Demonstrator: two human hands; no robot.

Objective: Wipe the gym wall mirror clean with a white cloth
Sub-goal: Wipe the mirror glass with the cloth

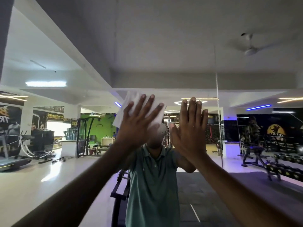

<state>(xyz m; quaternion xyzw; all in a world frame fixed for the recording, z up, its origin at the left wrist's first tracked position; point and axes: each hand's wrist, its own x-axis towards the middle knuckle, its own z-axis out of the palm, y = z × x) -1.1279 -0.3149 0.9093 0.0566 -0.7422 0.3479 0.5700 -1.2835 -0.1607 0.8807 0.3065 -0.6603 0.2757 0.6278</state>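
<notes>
The gym wall mirror [172, 54] fills the whole view and reflects the room and a person in a green polo shirt. My left hand [139, 122] presses a white cloth [129, 104] flat against the glass at head height, fingers spread and straight. The cloth shows above and between the fingers, and its lower part is hidden by the hand. My right hand [190, 128] lies flat on the mirror just to the right of the cloth, fingers straight and together, holding nothing.
A vertical seam [217, 89] between mirror panels runs just right of my right hand. The reflection shows treadmills [14, 154] at the left, a cable machine [85, 136] in the middle, a bench and dumbbell rack [275, 163] at the right, and a ceiling fan [249, 46].
</notes>
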